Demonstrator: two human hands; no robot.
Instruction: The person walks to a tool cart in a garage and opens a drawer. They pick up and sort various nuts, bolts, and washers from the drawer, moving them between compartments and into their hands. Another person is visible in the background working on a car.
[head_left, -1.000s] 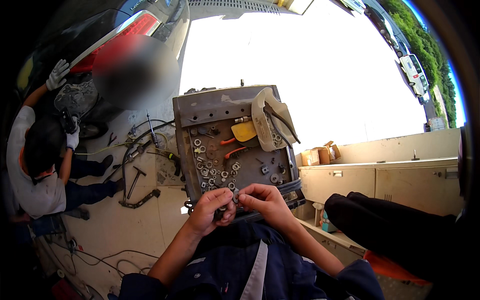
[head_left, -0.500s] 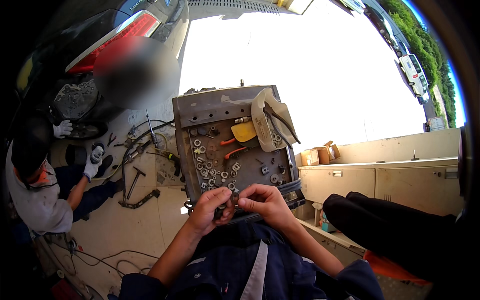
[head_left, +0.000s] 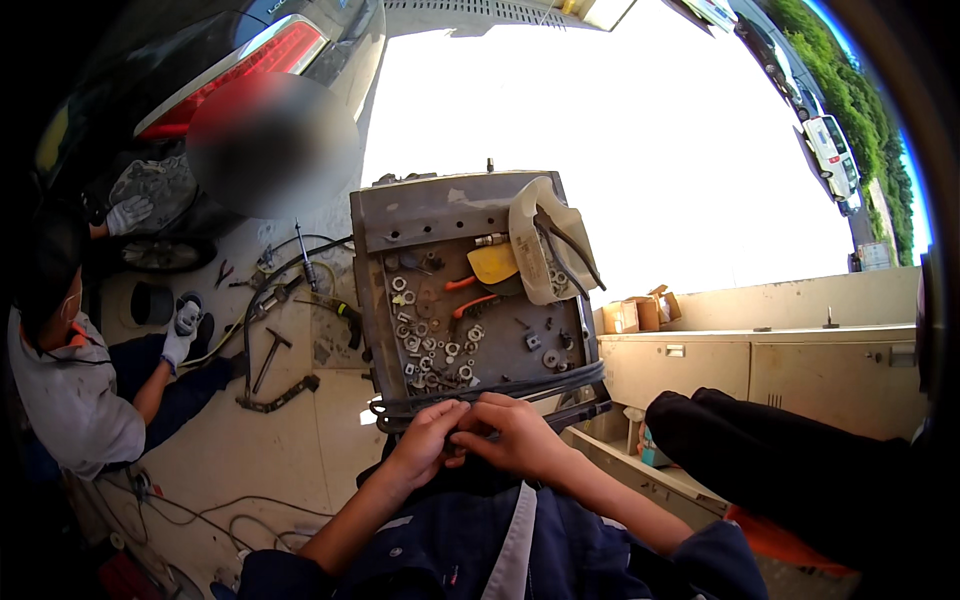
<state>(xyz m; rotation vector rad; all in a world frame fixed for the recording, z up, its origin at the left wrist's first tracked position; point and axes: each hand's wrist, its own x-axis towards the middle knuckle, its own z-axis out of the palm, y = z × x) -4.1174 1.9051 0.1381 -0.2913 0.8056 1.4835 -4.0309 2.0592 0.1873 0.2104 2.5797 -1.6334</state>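
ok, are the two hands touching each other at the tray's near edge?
Touching. The head view shows the left hand and right hand pressed fingertip to fingertip, no gap, at the tray's near edge.

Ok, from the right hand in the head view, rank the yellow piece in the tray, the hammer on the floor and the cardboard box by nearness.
From the right hand:
1. Yellow piece, straight ahead in the metal tray.
2. Cardboard box, ahead and right, on the cabinet.
3. Hammer, far left on the floor.
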